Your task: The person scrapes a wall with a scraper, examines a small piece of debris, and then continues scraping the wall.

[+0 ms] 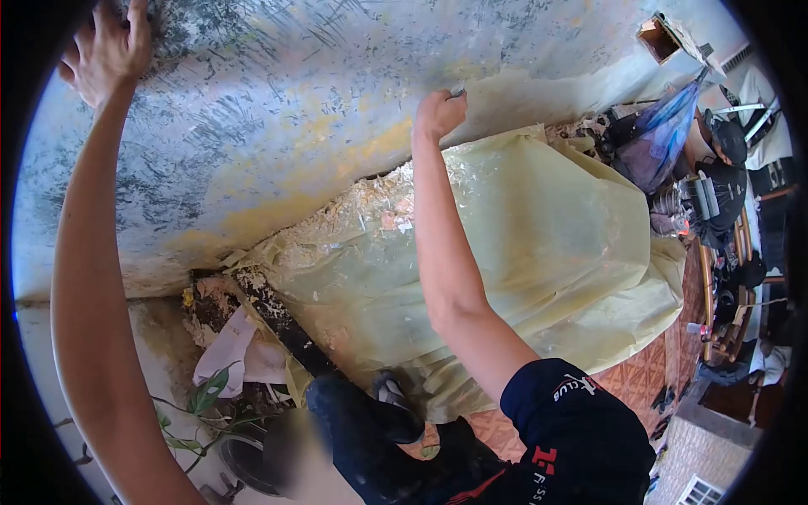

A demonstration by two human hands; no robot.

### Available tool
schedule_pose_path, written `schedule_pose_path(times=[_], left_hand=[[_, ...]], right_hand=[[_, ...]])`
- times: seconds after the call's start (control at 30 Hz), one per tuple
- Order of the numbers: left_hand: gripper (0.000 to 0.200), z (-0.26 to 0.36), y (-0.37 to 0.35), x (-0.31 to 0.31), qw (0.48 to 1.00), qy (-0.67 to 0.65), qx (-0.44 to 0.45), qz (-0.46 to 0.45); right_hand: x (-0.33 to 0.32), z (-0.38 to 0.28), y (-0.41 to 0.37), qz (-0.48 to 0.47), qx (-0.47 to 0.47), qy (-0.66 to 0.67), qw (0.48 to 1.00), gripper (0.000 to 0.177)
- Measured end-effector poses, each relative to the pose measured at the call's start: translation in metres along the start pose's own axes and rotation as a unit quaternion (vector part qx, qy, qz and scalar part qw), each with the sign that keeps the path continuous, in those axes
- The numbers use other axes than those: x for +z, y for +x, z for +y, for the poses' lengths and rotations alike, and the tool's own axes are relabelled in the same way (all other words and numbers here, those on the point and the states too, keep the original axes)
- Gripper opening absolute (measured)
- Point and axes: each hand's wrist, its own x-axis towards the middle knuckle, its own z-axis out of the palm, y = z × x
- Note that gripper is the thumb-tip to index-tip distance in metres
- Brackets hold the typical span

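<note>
My left hand rests with spread fingers on the wall at the top left. The wall is blue-grey, scuffed, with yellowish patches. Near the wall's middle, my right hand is closed round a small scraper-like tool, its edge at the wall; most of the tool is hidden in the fist. Below it a yellow-green sheet covers something bulky. Paint flakes lie along the sheet's edge beside the wall.
A dark beam lies near my feet, with a leafy plant and a dark pot at the lower left. A square opening is in the wall at the top right. Another person is at the right, among clutter.
</note>
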Motion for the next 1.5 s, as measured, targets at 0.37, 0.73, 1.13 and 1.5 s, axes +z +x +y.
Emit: schedule_pose_path(times=[0.37,0.73,1.13,1.5], left_hand=[[0.076,0.017,0.006,-0.014,0.999,-0.033,0.008,-0.010],[0.072,0.022,0.010,-0.020,0.997,-0.066,0.038,-0.002],[0.070,0.020,0.009,-0.021,0.997,-0.071,0.018,-0.009],[0.070,0.023,0.011,-0.023,0.997,-0.081,0.006,-0.003]], right_hand=[[0.003,0.005,0.027,0.050,-0.008,-0.122,0.991,0.028],[0.001,0.001,0.051,0.071,0.039,-0.127,0.989,0.033],[-0.010,-0.004,0.097,0.080,0.116,-0.061,0.988,0.029],[-0.010,-0.047,0.121,0.017,0.200,-0.073,0.977,0.029]])
